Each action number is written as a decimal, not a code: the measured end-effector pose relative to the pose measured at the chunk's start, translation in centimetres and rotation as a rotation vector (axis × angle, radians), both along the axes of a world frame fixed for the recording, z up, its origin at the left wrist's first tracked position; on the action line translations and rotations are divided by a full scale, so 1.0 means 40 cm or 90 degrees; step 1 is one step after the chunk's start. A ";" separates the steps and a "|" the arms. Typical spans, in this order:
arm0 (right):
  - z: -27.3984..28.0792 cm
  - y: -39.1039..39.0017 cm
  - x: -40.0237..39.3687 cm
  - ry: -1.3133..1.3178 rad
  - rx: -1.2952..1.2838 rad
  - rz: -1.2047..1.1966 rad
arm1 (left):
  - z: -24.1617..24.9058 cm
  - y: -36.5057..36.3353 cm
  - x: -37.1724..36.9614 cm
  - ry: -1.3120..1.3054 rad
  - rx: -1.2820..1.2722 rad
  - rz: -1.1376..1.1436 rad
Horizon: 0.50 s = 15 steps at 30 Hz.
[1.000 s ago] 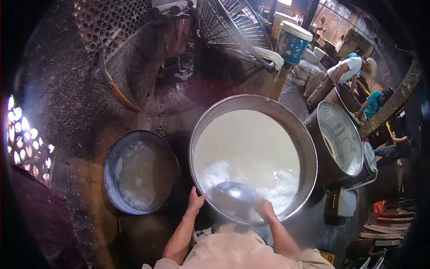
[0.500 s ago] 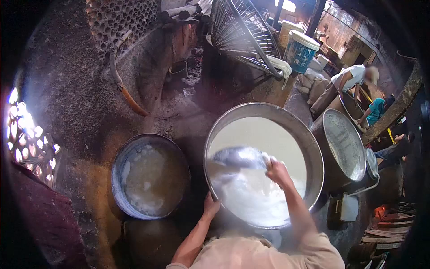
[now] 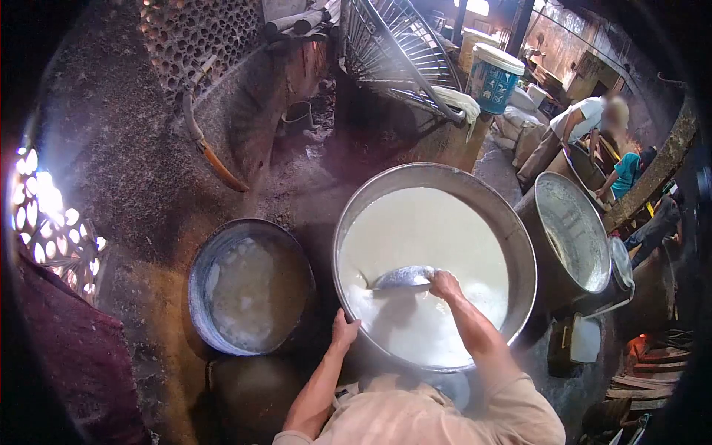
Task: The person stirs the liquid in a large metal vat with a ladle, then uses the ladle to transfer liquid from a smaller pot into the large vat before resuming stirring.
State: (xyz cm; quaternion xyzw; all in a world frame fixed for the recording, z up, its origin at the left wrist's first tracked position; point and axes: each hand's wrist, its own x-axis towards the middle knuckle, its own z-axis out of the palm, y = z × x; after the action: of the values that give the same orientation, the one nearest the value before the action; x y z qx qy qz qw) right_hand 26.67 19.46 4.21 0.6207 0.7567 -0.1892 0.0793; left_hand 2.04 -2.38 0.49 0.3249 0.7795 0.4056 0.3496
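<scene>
A large round metal pot [image 3: 523, 297] of milky white liquid stands in front of my body. My right hand [image 3: 446, 285] is closed around the edge of a shiny metal bowl [image 3: 404, 277], which is tilted and dips into the liquid. Froth [image 3: 363, 304] and ripples surround the bowl. On the pot's near left rim rests my left hand [image 3: 345, 329]; its thumb points up by the rim and its other fingers curl at the pot's outer side, partly hidden.
Left of the pot is a smaller round vessel [image 3: 194, 297] with cloudy brownish liquid. A tall metal drum [image 3: 571, 233] stands at right. Beyond are a blue bucket [image 3: 495, 78] and a wire rack [image 3: 400, 55]. Two people [image 3: 589, 122] bend over at the back right.
The metal bowl has gone from a blurred, fast sweep to sitting lower in the liquid, with my right hand slightly lower and further left. My left hand stays at the rim.
</scene>
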 end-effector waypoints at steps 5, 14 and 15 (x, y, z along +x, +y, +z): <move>-0.007 -0.091 0.111 -0.003 -0.029 -0.012 | -0.073 0.009 -0.020 -0.087 0.020 -0.006; 0.001 -0.228 0.359 -0.014 -0.040 0.010 | 0.048 0.005 0.024 -0.136 0.015 0.091; 0.014 -0.237 0.388 -0.019 -0.056 0.012 | 0.041 0.006 0.023 -0.135 0.014 0.091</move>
State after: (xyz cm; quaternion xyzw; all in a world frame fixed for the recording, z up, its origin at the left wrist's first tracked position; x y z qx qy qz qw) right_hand 42.17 9.97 4.78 0.6121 0.7523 -0.2121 0.1196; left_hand 2.96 -2.13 2.12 0.2279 0.7546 0.4702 0.3968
